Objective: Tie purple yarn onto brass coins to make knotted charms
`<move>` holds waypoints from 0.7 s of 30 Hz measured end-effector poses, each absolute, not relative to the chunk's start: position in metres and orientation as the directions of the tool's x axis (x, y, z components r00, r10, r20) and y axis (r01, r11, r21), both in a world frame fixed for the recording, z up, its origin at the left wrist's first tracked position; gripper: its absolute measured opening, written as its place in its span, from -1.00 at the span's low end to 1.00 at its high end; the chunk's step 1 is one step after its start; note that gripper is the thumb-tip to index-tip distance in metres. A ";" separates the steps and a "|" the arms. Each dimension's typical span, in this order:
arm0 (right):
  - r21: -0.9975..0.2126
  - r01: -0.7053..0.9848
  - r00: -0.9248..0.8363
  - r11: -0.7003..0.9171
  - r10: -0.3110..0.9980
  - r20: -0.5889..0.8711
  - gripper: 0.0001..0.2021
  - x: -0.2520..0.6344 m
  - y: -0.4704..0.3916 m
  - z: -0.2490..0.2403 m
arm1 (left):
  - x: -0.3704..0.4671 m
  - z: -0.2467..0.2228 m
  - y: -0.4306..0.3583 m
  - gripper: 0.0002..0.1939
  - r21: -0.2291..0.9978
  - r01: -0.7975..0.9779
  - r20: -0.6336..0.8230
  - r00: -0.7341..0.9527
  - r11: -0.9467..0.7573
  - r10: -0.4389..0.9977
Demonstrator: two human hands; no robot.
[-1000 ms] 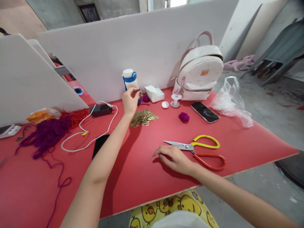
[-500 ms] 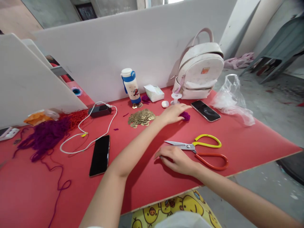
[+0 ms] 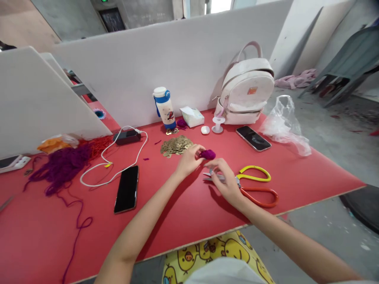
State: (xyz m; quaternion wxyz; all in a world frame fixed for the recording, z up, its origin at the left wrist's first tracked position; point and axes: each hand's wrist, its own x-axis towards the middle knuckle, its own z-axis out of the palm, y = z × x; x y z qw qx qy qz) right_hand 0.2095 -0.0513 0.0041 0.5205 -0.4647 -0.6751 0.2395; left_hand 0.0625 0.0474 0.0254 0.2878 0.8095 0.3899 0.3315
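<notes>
My left hand (image 3: 191, 161) is closed, its thumb and fingers pinching a small purple yarn bundle (image 3: 209, 154) just above the table. Beside it, my right hand (image 3: 227, 182) has its fingers bent and thumb apart, fingertips close to the bundle; I see nothing held in it. Under and behind the right hand lie scissors with one yellow handle and one red handle (image 3: 263, 204), their blades partly hidden by the fingers. A heap of brass-coloured coins (image 3: 176, 146) lies just beyond my left hand.
On the red table (image 3: 177, 221) are a black phone (image 3: 126, 189), a white cable (image 3: 89, 184), loose purple yarn (image 3: 63, 163), a bottle (image 3: 164, 108), tissues (image 3: 192, 116), a white spool (image 3: 218, 124), a second phone (image 3: 253, 138), a backpack (image 3: 247, 90) and a plastic bag (image 3: 286, 126).
My left hand has picked up the purple yarn bundle and brought it left and nearer to me. My right hand has lifted and moved toward the bundle, over the scissor blades.
</notes>
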 end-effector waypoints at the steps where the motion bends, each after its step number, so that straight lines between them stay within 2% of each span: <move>1: -0.813 0.383 0.045 0.438 0.870 0.491 -0.75 0.211 -0.049 0.004 | 0.053 0.026 0.038 -0.81 0.760 0.415 0.314 0.439 -0.500 0.842; 3: -0.844 0.359 0.095 0.398 0.884 0.458 -0.62 0.213 -0.044 0.006 | 0.036 0.025 0.019 -0.80 0.797 0.399 0.301 0.389 -0.454 0.870; 6: -0.944 0.196 -0.092 0.265 0.964 0.251 -0.56 0.209 -0.035 0.010 | 0.018 0.023 -0.003 -0.81 0.786 0.394 0.353 0.348 -0.477 0.868; 8: -0.989 0.101 -0.261 0.105 0.962 0.076 -0.63 0.204 -0.029 0.012 | 0.008 0.020 -0.011 -0.81 0.738 0.430 0.404 0.337 -0.521 0.850; 10: -0.997 0.071 -0.342 0.000 0.939 -0.024 -0.66 0.198 -0.024 0.012 | 0.001 0.018 -0.014 -0.81 0.609 0.534 0.460 0.363 -0.586 0.810; 12: -0.997 0.081 -0.324 0.009 0.946 -0.018 -0.66 0.193 -0.021 0.010 | -0.004 0.017 -0.014 -0.80 0.385 0.664 0.504 0.430 -0.641 0.749; 14: -0.989 0.112 -0.267 0.093 0.962 0.060 -0.70 0.191 -0.018 0.007 | -0.007 0.017 -0.014 -0.77 0.154 0.735 0.510 0.514 -0.661 0.690; 16: -0.973 0.155 -0.224 0.170 0.966 0.133 -0.74 0.192 -0.017 0.005 | -0.008 0.016 -0.013 -0.74 0.005 0.744 0.493 0.579 -0.668 0.649; 18: -0.961 0.183 -0.206 0.206 0.964 0.168 -0.75 0.194 -0.016 0.004 | -0.008 0.016 -0.012 -0.74 -0.047 0.730 0.493 0.611 -0.682 0.620; 21: -0.961 0.192 -0.184 0.199 0.969 0.164 -0.73 0.196 -0.015 0.005 | -0.008 0.014 -0.012 -0.76 0.017 0.720 0.546 0.574 -0.694 0.610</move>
